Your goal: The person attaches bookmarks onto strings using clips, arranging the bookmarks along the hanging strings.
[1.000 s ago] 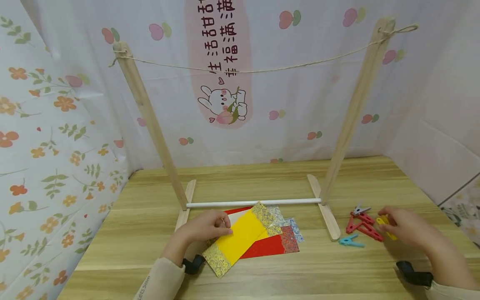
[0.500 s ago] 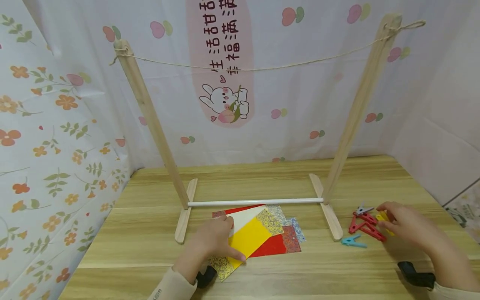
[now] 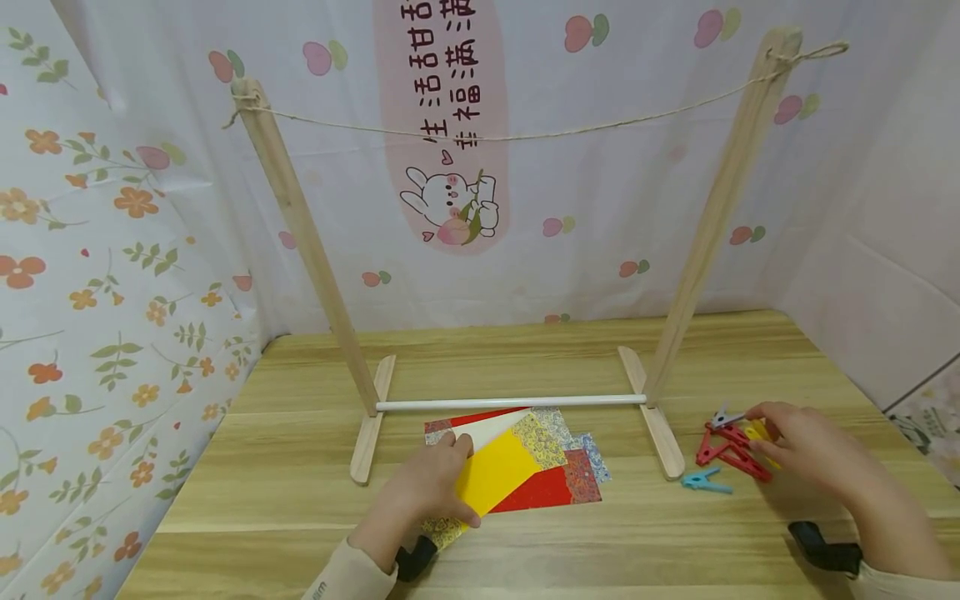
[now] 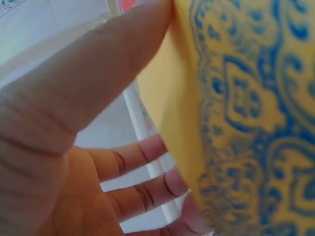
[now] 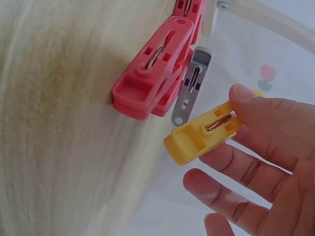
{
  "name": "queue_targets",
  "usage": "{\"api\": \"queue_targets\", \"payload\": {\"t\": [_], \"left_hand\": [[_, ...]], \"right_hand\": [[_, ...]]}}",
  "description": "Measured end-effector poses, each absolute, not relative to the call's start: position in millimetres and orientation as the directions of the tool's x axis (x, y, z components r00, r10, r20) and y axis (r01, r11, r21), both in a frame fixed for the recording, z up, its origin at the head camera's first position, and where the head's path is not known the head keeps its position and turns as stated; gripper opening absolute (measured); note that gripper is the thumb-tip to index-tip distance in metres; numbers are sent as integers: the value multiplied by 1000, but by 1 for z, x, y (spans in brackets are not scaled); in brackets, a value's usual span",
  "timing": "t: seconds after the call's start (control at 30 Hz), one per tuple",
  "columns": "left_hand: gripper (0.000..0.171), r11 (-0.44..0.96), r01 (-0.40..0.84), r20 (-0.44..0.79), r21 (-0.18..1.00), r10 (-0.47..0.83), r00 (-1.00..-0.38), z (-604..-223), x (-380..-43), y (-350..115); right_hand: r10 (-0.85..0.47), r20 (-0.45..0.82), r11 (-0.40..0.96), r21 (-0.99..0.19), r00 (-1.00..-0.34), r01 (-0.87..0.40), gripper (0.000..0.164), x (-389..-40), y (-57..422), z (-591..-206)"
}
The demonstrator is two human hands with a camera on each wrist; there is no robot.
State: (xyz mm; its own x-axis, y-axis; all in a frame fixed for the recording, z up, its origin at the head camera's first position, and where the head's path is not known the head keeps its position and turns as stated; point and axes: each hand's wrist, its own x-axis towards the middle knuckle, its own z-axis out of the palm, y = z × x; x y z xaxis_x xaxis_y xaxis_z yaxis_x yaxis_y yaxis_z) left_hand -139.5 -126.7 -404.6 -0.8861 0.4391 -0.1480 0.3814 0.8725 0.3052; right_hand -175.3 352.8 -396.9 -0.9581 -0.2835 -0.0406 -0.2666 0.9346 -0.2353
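Observation:
My left hand (image 3: 427,487) grips a yellow rectangular card (image 3: 498,471) with lace-like patterned ends, thumb on the near edge and fingers at the far one. In the left wrist view, its blue-looking patterned end (image 4: 246,108) fills the right side. Under it lie a red card (image 3: 543,490), a whitish card (image 3: 487,431) and a blue-patterned end (image 3: 594,457), partly covered. On the right, my right hand (image 3: 813,450) pinches a yellow clothespin (image 5: 202,135) between thumb and fingers. Red clothespins (image 3: 738,460), a grey one (image 3: 724,418) and a teal one (image 3: 705,481) lie beside it.
Behind the cards stands a wooden frame with a left post (image 3: 307,242) and a right post (image 3: 708,225). A thin twine (image 3: 525,137) sags between their tops, and a white rod (image 3: 510,403) joins the feet. A printed cloth (image 3: 585,275) hangs at the back.
My left hand has moved right and spread across the yellow card, taking hold of it. My right hand, with the yellow clothespin, has shifted only slightly.

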Motion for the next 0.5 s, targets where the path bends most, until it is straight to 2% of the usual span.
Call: {"api": "queue_targets", "payload": {"t": [0.23, 0.33, 0.5], "left_hand": [[69, 860, 360, -197, 361, 448, -872, -409, -147, -134], [56, 847, 347, -206, 404, 453, -867, -411, -150, -138], [37, 807, 352, -185, 475, 483, -856, -411, -153, -144]], "right_hand": [[-277, -31, 934, -243, -960, -262, 46, -175, 349, -397], [-279, -13, 933, -239, -960, -268, 48, -175, 348, -398], [-283, 2, 930, -245, -959, -275, 41, -176, 345, -399]]}}
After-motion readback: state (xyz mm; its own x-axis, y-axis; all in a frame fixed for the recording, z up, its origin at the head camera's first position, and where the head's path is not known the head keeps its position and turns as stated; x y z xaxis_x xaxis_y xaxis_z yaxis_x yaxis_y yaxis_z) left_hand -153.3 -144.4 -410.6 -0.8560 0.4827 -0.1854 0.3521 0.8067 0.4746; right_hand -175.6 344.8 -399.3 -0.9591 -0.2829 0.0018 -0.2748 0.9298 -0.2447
